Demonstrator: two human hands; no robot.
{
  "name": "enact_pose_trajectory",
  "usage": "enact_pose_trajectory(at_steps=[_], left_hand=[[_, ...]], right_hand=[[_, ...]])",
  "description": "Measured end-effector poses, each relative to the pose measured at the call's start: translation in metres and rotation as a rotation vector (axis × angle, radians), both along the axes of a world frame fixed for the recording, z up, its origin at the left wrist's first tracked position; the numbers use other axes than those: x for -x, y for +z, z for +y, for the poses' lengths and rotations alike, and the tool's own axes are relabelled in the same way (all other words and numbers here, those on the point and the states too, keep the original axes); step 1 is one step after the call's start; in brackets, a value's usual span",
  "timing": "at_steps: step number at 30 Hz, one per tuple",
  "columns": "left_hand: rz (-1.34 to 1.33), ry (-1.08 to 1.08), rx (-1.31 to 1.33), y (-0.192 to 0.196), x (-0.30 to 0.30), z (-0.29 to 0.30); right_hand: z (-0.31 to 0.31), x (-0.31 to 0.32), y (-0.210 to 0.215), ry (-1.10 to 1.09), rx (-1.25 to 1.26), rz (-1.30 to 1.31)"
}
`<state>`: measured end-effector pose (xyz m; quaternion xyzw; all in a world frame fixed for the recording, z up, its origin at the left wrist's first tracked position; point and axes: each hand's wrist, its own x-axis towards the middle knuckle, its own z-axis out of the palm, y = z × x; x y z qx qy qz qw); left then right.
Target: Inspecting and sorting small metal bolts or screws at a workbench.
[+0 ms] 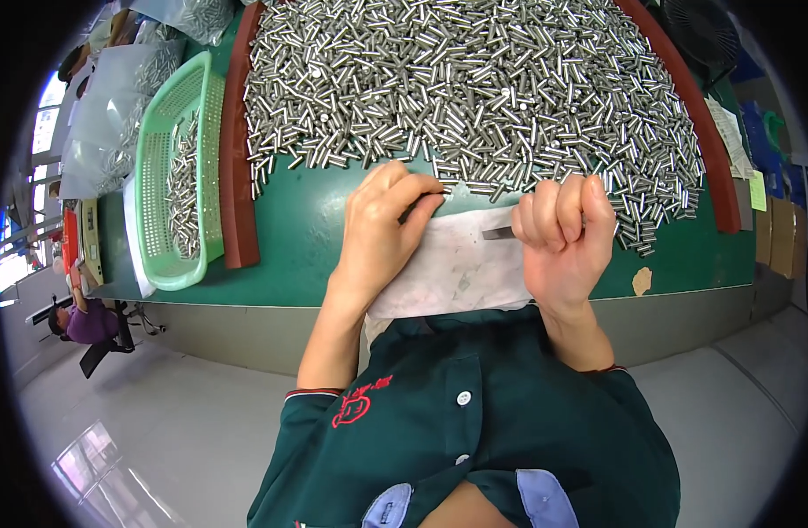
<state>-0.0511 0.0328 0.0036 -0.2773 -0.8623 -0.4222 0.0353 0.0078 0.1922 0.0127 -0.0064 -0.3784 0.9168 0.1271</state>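
Note:
My left hand [378, 224] is pinched, thumb and forefinger meeting at the near edge of a big spread of short steel pins [474, 97]. What lies between those fingertips is too small and hidden to make out. My right hand [564, 238] is closed in a fist around a flat grey metal blade [498, 233], whose squared end sticks out to the left. The rest of that blade is hidden in the fist. Beneath and between both hands lies a pale, stained cloth [457, 277], hanging slightly over the table's front edge.
Red-brown rails [238, 176] [686, 97] flank the pins on the green table [290, 211]. A green plastic basket [149, 220] with more pins stands at the left, beside clear bags [100, 132]. A dark fan [699, 35] is at far right. Another person [87, 324] sits at left.

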Motion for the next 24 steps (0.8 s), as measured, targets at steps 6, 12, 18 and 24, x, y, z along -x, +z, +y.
enact_pose_trajectory(at_steps=[6, 12, 18, 24], left_hand=[[0.085, -0.064, 0.099, 0.0, 0.003, 0.0], [-0.78, -0.013, -0.614, 0.0, 0.006, -0.019], [-1.009, -0.077, -0.907, 0.0, 0.006, -0.023], [-1.008, -0.081, -0.891, 0.0, 0.006, -0.024]], right_hand=[[-0.001, 0.002, 0.001, 0.0, 0.016, -0.028], [0.0, 0.004, -0.002, -0.021, 0.095, -0.039], [-0.002, 0.002, -0.001, -0.005, 0.083, -0.04], [-0.002, 0.003, 0.0, 0.0, 0.097, -0.056]])
